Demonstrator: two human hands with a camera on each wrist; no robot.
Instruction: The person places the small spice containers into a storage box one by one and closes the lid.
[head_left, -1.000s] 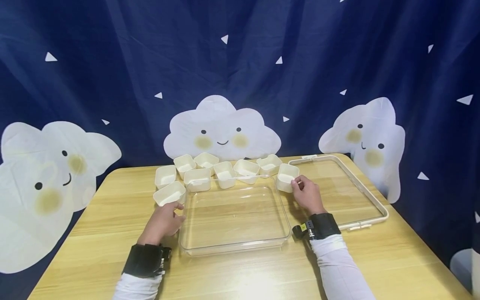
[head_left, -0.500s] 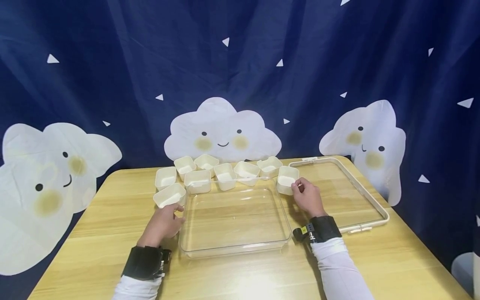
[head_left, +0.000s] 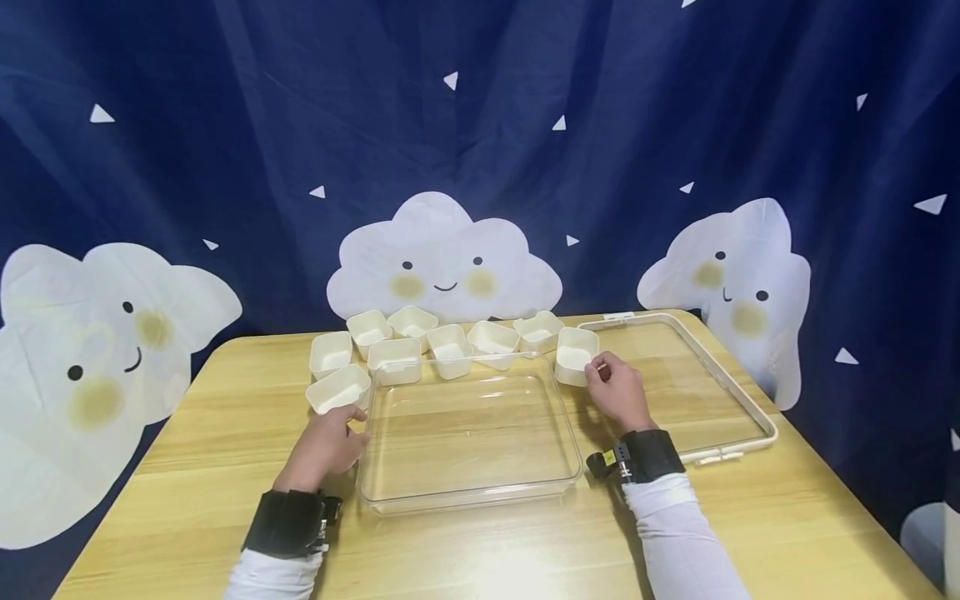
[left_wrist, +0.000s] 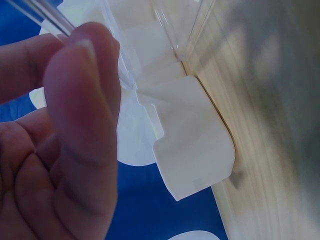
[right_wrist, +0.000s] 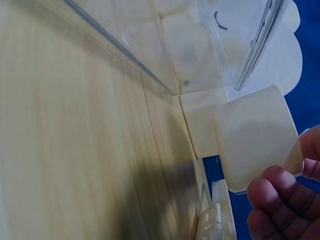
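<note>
At the left rim of the clear bin [head_left: 472, 498], your left hand [head_left: 326, 446] pinches the edge between thumb and fingers. Just behind those fingers, off the bin's left side, sits a cream cup [head_left: 337, 387] with its opening upward. By the bin's back right corner, your right hand [head_left: 618, 392] grips a held cup [head_left: 576, 354], cream like the other, at its near right edge; the right wrist view shows it raised off the tabletop [head_left: 180, 483]. Your two hands are well apart, with the bin between them. Seven more cups [head_left: 395, 362] stand close together behind the bin and off its back left corner, and the left wrist view shows a notch in the rim of one cup. To the right of the bin lies a lid [head_left: 675, 379], a clear panel with a pale frame, partly behind your right hand. You wear black wrist straps [head_left: 283, 523] and light sleeves [head_left: 682, 525], in front of the bin on either side. Beyond the bin hangs a dark blue curtain [head_left: 480, 150] printed with white clouds [head_left: 446, 258] and small triangles.
</note>
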